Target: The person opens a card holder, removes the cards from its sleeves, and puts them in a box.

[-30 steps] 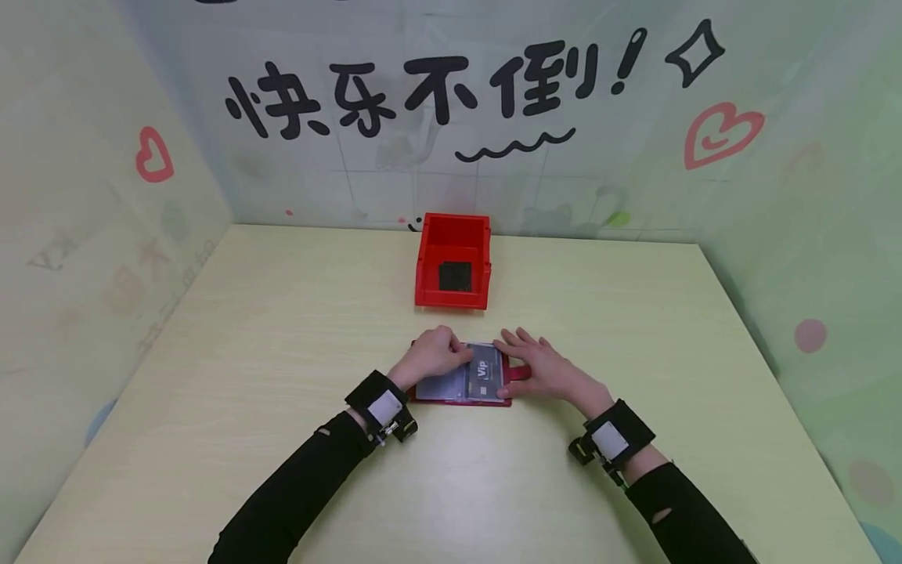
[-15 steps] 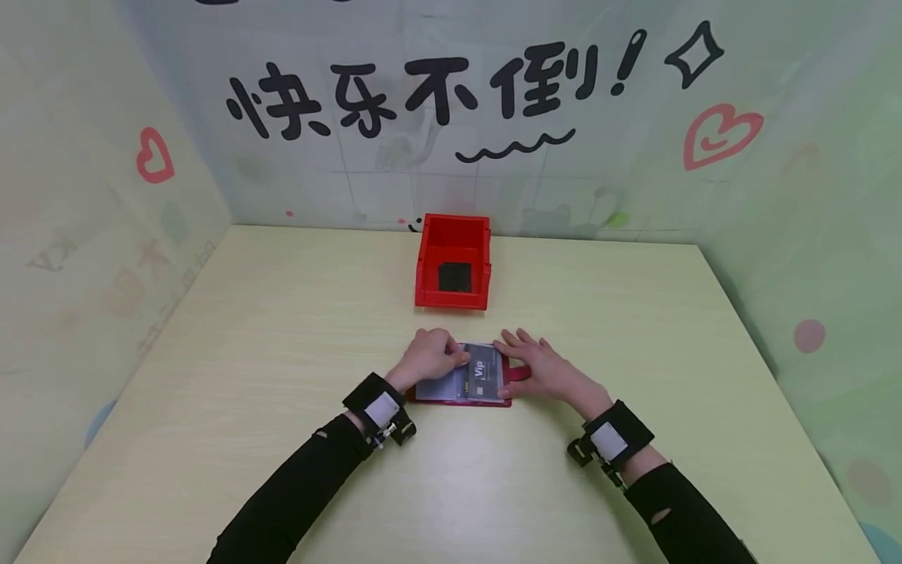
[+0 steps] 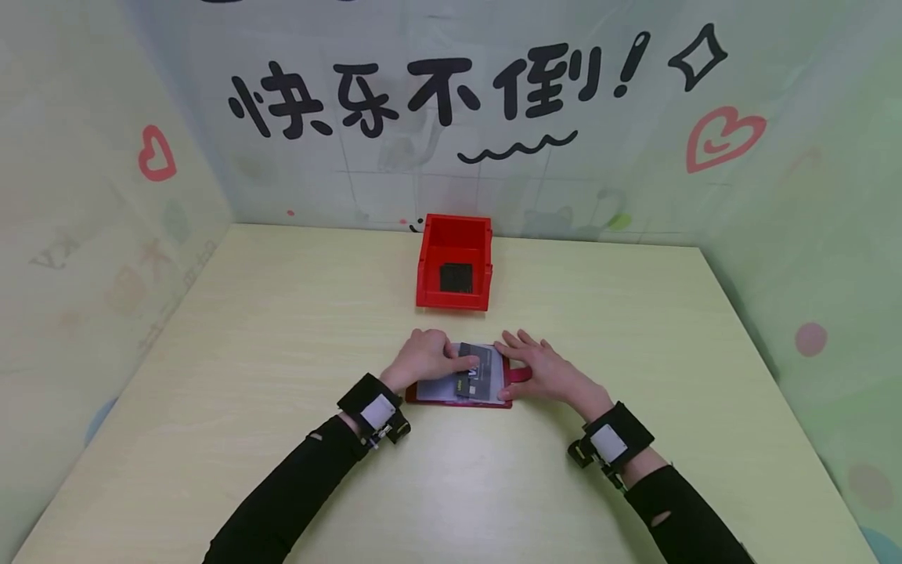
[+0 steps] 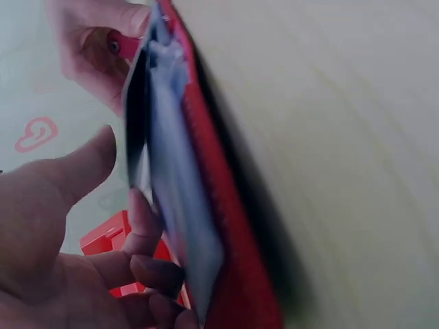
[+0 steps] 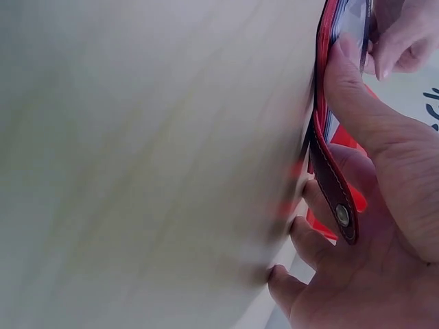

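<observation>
L hand [image 3: 426, 356] pinches gray card [image 3: 477, 384] over open red holder [image 3: 435, 390], hiding holder's 10 o'clock corner; R hand [image 3: 541, 372], fingers spread, thumb-presses its 3 o'clock edge, mid-tabletop [image 3: 451, 478]. Red bin [image 3: 451, 300] w/ dark item [image 3: 456, 278] at 12, nr lettered wall [image 3: 282, 180].

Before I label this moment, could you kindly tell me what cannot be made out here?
Head view: part of the gray card, covered by the left hand.
Head view: what the dark square in the red bin is; too small to tell.
Left wrist view: near end of the red holder, cut off by the bottom edge.
</observation>
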{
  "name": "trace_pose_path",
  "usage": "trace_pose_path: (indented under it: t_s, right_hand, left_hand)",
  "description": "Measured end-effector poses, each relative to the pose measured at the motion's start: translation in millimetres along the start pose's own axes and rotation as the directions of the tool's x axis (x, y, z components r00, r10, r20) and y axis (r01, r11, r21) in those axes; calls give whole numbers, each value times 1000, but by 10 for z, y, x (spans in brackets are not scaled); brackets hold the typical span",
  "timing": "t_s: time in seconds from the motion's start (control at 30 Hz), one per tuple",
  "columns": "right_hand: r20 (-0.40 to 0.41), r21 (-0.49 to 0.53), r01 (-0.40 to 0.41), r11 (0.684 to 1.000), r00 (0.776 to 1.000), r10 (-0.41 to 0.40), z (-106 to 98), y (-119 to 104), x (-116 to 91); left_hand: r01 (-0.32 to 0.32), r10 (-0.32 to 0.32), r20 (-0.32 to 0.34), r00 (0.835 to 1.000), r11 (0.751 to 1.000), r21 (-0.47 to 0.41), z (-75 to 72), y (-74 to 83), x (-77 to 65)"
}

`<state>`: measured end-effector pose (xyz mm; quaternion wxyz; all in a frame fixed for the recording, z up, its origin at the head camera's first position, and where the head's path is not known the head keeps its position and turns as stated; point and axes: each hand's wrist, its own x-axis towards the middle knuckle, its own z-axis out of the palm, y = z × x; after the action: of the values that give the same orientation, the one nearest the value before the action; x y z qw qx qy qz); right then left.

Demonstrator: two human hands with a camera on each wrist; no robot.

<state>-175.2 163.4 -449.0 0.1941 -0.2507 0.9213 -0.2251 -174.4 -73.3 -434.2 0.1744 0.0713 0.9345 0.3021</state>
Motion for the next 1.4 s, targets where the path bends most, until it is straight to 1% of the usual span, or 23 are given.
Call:
trace_pose_path:
  t_s: [0.07,0.17,0.37,0.47,0.63,0.73,0.83,0.9,0.97,1.1,1.17,1.23,1.3,1.4]
  right_hand:
    - [2,-2,2,1000,1000,-2,3,1,0]
    - [6,3,-4,1000,1000,4,9,4,-1]
    - [5,3,-9,1000,1000,9,0,1,4]
    - [5,4,-12,1000,1000,12,-4,10,10]
    - [-1,-9,0,1000,1000,0,-1,39,20]
    - [0,-11,2,1000,1000,-2,-1,44,20]
    - [-2,-19,12,1000,1000,-12,-1,43,14]
    - [-2,-19,12,1000,1000,-12,-1,40,9]
    - [-7,-38,18,999,1000,-18,-2,35,4]
    - [-25,-93,39,995,999,-41,-1,23,-17]
    - [-42,-119,67,991,997,-72,0,8,-37]
    - [-55,-118,97,988,993,-104,5,-15,-57]
    - [-64,-102,131,986,988,-137,12,-43,-75]
    - [-66,-69,159,985,984,-163,34,-76,-93]
  left_hand:
    - [-10,10,-17,1000,1000,11,9,-3,-8]
    - [-1,1,-22,1000,1000,4,-5,-19,-12]
    - [46,-45,22,999,997,-53,-72,-88,-4]
    - [42,-37,51,998,994,-98,-111,-118,10]
    - [43,-30,77,997,984,-171,-205,-158,19]
    - [55,-38,92,995,980,-192,-266,-176,19]
    - [55,-34,97,995,974,-221,-339,-182,18]
    - [40,-22,76,997,969,-242,-384,-177,21]
    - [24,-14,41,999,960,-278,-423,-167,31]
    - [-32,12,-61,998,944,-328,-484,-118,67]
    - [-58,18,-117,993,936,-348,-512,-85,101]
    - [-82,23,-164,986,928,-363,-543,-47,137]
    - [-93,18,-197,980,922,-377,-566,-1,184]
    - [-106,14,-238,971,919,-379,-587,78,267]
